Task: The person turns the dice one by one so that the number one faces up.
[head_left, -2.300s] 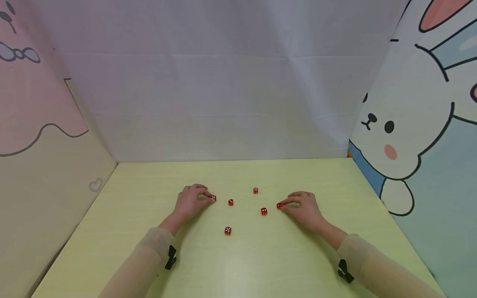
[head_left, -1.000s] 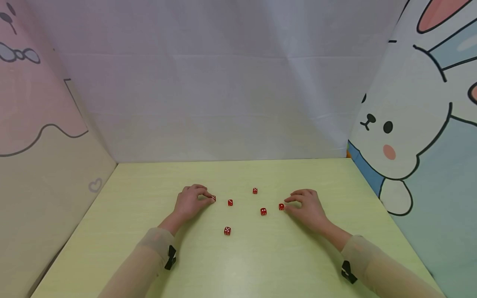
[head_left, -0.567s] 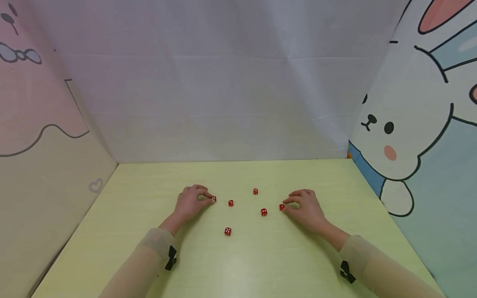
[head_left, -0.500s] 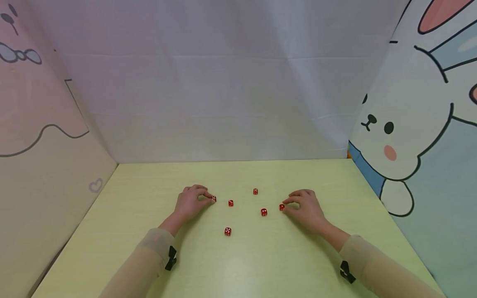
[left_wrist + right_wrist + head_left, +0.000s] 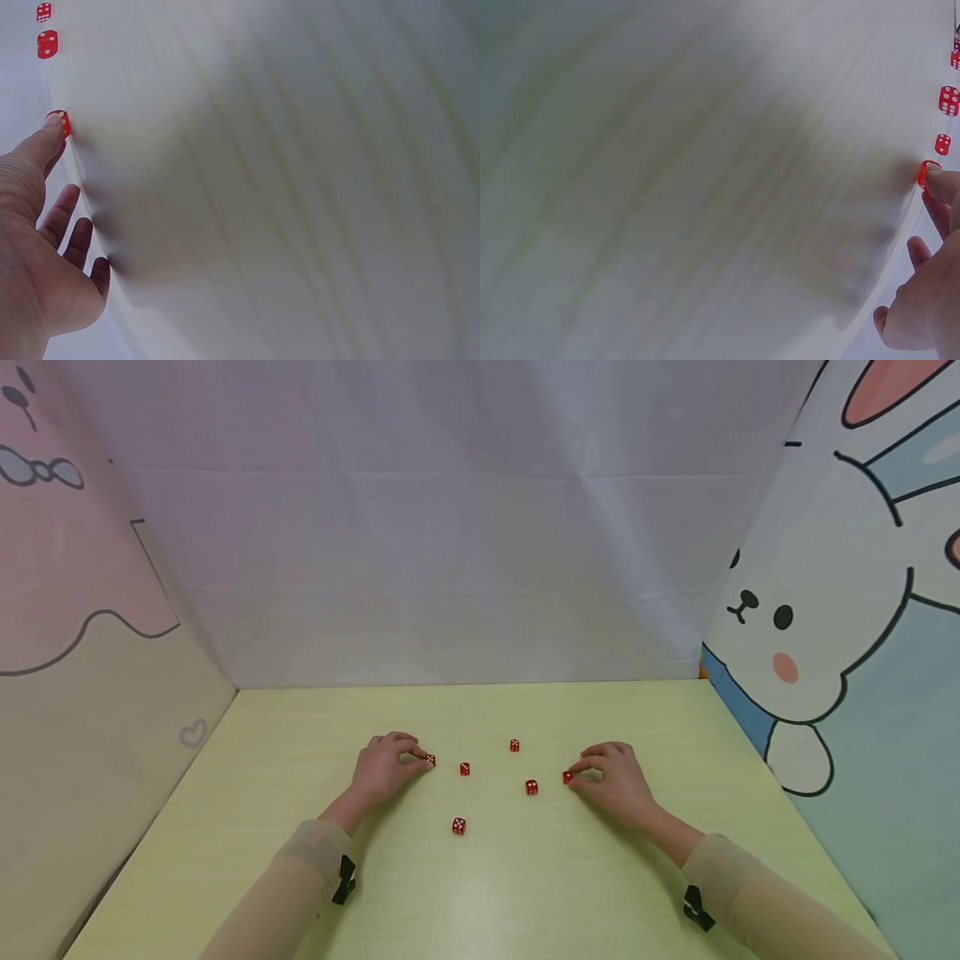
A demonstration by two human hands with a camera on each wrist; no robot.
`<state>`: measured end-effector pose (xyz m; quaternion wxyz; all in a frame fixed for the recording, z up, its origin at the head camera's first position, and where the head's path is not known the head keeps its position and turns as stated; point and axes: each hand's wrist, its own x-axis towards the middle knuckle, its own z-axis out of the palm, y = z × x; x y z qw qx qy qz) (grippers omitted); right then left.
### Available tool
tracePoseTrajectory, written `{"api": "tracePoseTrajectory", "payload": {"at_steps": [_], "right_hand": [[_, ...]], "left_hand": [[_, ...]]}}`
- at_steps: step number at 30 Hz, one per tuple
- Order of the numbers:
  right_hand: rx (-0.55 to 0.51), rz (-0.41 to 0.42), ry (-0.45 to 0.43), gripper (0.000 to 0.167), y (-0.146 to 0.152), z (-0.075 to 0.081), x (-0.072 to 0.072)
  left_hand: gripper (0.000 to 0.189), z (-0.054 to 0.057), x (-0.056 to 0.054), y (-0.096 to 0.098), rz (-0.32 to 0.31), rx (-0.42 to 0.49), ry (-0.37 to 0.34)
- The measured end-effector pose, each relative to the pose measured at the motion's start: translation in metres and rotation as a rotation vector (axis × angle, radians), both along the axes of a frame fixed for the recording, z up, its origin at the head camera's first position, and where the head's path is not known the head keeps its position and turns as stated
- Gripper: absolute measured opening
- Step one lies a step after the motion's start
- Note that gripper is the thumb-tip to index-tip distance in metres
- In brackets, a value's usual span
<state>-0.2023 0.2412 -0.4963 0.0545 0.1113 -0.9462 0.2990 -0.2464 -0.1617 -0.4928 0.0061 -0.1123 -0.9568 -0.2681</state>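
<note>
On the left of the group, my left hand (image 5: 386, 768) pinches a red die with white pips (image 5: 431, 761) between thumb and index finger, down at the table. In the left wrist view the thumb covers part of that die (image 5: 64, 124), and the other fingers are spread loosely. Opposite, my right hand (image 5: 617, 782) has thumb and index finger on another red die (image 5: 567, 777). The right wrist view shows the thumb over this die (image 5: 924, 175). Between the hands lie more red dice: one near the left hand (image 5: 465, 769) and one near the right hand (image 5: 532, 787).
One more die (image 5: 514, 746) lies farther back, and another die (image 5: 459, 826) lies closer to the front. The pale yellow table (image 5: 480, 893) meets a white cloth backdrop (image 5: 450, 568) behind, with printed panels on both sides.
The right hand's fingers loosened from their die about a second ago, then came back onto it; that die sits slightly farther right than at first. The left hand and other dice stay put.
</note>
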Motion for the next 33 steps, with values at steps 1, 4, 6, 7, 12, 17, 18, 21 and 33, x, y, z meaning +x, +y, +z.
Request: {"api": "tracePoseTrajectory", "payload": {"at_steps": [1,4,6,7,12,17,18,21,33], "right_hand": [[-0.001,0.0,0.0,0.011,0.0,0.001,0.0],[-0.005,-0.003,0.001,0.011,-0.001,0.003,-0.001],[-0.013,-0.01,0.002,0.012,-0.002,0.005,-0.002],[-0.017,-0.015,0.003,0.012,-0.002,0.006,-0.003],[-0.029,-0.039,-0.009,0.016,-0.005,0.01,-0.009],[-0.038,-0.045,-0.01,0.019,-0.007,0.012,-0.018],[-0.041,-0.042,-0.003,0.02,-0.007,0.012,-0.02],[-0.046,-0.025,0.019,0.019,-0.009,0.012,-0.026],[-0.05,-0.041,0.001,0.02,-0.018,0.008,-0.044]], "left_hand": [[0.019,0.0,0.0,0.0,0.0,0.0,0.0],[0.019,0.0,0.0,0.0,0.001,0.003,0.0],[0.019,0.001,0.0,0.0,0.001,0.007,-0.002],[0.019,0.001,0.0,0.0,0.002,0.009,-0.002],[0.018,0.001,0.0,0.0,0.002,0.011,-0.003],[0.018,0.001,-0.001,0.0,0.004,0.008,-0.007],[0.018,0.001,-0.001,0.0,0.005,0.006,-0.007],[0.018,0.001,-0.001,0.0,0.005,0.004,-0.008],[0.019,0.003,0.0,0.0,0.007,0.002,-0.007]]}}
